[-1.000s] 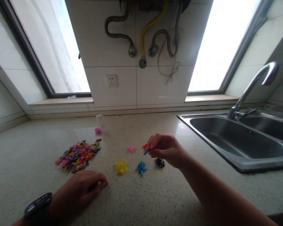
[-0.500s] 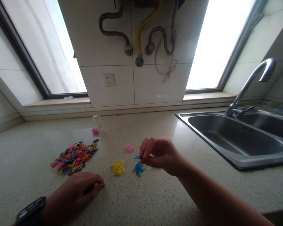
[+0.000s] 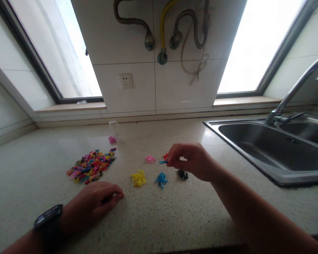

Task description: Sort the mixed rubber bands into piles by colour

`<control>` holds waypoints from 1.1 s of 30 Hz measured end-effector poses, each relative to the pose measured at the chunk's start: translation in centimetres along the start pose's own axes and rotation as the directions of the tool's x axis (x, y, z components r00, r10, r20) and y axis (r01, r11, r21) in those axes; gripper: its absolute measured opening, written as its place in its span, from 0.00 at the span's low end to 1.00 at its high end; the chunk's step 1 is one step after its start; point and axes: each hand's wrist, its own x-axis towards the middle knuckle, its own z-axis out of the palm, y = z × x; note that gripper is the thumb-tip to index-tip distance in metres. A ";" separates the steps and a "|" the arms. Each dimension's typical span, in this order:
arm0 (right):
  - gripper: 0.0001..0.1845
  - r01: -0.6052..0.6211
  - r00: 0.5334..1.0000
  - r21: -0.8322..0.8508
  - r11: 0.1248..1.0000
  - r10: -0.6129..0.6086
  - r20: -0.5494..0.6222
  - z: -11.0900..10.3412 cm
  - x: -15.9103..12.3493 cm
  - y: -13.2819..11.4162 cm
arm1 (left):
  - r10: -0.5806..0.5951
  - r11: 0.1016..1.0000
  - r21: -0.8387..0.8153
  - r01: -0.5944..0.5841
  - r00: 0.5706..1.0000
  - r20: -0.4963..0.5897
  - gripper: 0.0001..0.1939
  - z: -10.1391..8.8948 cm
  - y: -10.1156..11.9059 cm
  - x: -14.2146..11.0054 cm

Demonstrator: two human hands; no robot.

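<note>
My right hand (image 3: 189,158) pinches a blue rubber band (image 3: 163,162) between thumb and fingertips, above the counter and behind a small pile of blue rubber bands (image 3: 161,180). Close around it are a yellow pile (image 3: 138,178), a pink pile (image 3: 150,159), a black pile (image 3: 182,174) and a red bit (image 3: 165,155) partly hidden by the fingers. On the counter rests my left hand (image 3: 99,197), its thumb and forefinger closed at the tips; whatever they hold, if anything, is too small to see. Just behind it lies a large mixed heap of coloured rubber bands (image 3: 91,165).
A clear container (image 3: 113,127) with something pink (image 3: 112,139) stands behind the heap. At the right a steel sink (image 3: 212,124) with a tap (image 3: 294,93) is set into the speckled counter (image 3: 148,218). Hoses and a socket (image 3: 126,81) are on the tiled wall.
My right hand has moved back with the blue rubber band, away from the blue pile, uncovering the black pile and a red bit. The view has shifted; my left hand stays beside the heap.
</note>
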 end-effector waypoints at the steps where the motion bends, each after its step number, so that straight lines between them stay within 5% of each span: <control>1: 0.05 -0.018 0.999 -0.068 0.998 0.020 0.030 -0.2 0.0 0.3 | 0.000 1.000 0.004 0.000 1.000 0.007 0.13 0.0 0.0 0.0; 4: 0.02 -0.040 0.982 -0.279 0.960 0.089 0.165 -0.5 0.1 1.0 | -0.012 1.000 0.021 0.011 0.999 0.035 0.13 0.0 0.0 0.0; 10: 0.08 0.117 0.936 -0.551 0.826 0.093 0.339 -0.6 0.2 1.7 | -0.036 0.999 0.025 0.034 0.998 0.051 0.13 -0.1 0.2 0.0; 22: 0.03 0.227 0.897 -0.522 0.822 0.033 0.442 0.1 0.1 3.0 | -0.027 1.000 0.003 0.027 0.998 0.051 0.13 -0.3 0.4 0.1; 33: 0.05 0.170 0.909 -0.567 0.806 0.094 0.406 -0.3 0.2 2.9 | -0.029 1.000 0.006 0.028 0.999 0.023 0.12 0.0 0.0 -0.1</control>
